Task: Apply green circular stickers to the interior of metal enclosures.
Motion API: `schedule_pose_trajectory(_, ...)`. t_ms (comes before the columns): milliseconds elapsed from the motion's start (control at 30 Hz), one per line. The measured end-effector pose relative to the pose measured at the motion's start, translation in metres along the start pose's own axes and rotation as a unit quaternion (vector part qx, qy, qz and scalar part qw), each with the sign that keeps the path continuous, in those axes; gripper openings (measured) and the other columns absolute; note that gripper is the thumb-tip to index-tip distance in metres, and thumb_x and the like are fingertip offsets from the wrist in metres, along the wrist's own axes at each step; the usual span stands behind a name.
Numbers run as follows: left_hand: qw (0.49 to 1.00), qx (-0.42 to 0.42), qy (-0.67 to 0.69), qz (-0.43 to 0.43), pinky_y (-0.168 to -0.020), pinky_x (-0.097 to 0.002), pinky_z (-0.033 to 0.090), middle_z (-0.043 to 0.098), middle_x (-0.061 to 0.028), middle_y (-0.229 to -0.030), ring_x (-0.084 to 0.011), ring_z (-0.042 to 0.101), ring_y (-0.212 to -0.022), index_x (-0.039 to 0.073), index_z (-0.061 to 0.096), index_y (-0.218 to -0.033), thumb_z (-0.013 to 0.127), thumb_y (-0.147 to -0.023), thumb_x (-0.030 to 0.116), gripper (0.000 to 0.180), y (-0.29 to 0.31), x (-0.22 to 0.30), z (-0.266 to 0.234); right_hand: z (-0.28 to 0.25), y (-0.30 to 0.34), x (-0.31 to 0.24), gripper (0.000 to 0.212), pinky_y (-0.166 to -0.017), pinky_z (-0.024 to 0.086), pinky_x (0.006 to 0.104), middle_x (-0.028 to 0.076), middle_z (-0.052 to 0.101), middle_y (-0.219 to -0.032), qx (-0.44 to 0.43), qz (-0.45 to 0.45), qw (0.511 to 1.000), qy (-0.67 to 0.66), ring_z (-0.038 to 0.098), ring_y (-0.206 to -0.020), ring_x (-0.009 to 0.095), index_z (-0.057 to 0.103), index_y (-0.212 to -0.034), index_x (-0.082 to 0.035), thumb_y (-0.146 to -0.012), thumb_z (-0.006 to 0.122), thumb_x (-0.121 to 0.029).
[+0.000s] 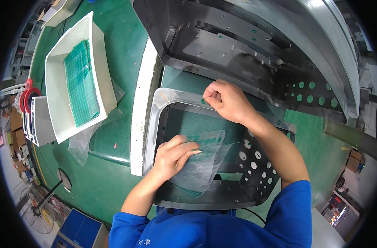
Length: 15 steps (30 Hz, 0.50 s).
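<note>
A dark metal housing (238,202) with a light grey rim lies in front of me, with rows of round holes at its right side. My left hand (172,157) pinches a thin translucent sheet (199,167) carrying green dots along its edges, and the sheet hangs over the housing's opening. Over the far rim, my right hand (229,103) is closed with thumb and finger pinched together. A small green dot (203,101) sits on the rim right at those fingertips. Whatever the right fingers hold, if anything, is hidden.
Beyond stands a second, larger dark housing (234,53) with green dots over its holes. To the left, a white bin (101,68) contains green gridded sheets (79,82). Red-handled scissors or rings (29,97) hang beside it. A white worn beam (139,124) runs along the housing's left.
</note>
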<state>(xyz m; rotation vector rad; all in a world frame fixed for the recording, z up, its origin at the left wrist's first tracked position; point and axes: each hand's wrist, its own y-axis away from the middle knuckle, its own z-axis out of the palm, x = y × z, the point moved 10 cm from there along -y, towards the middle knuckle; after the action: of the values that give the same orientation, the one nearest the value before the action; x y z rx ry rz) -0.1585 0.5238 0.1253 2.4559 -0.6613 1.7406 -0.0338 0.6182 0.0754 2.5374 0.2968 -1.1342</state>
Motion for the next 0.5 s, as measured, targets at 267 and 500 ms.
schedule_pose_trajectory(267,1.0,-0.001,0.001,-0.003,-0.045,-0.0277,0.043,0.052,-0.0055,-0.073,-0.0182,0.054,-0.055,0.006,0.061,-0.082,0.065,-0.067,0.002,0.016,0.0001,0.0003,-0.0007,-0.0016,0.0019,-0.0012,0.008,-0.058,0.043,0.0266,0.006,0.054,-0.073,0.015,-0.003,1.0,0.008,0.053,-0.06,0.014,0.058,-0.075,-0.002,-0.072,0.06,-0.01)
schedule_pose_trajectory(500,1.0,0.011,0.005,0.008,-0.045,-0.0276,0.043,0.054,-0.0055,-0.073,-0.0183,0.053,-0.055,0.006,0.061,-0.082,0.065,-0.067,0.003,0.016,-0.0012,0.0013,-0.0021,-0.0011,0.001,0.0052,0.011,-0.054,0.042,0.0248,0.003,0.054,-0.067,0.004,0.036,0.999,-0.04,0.049,-0.056,0.01,0.057,-0.077,-0.002,-0.07,0.062,-0.009)
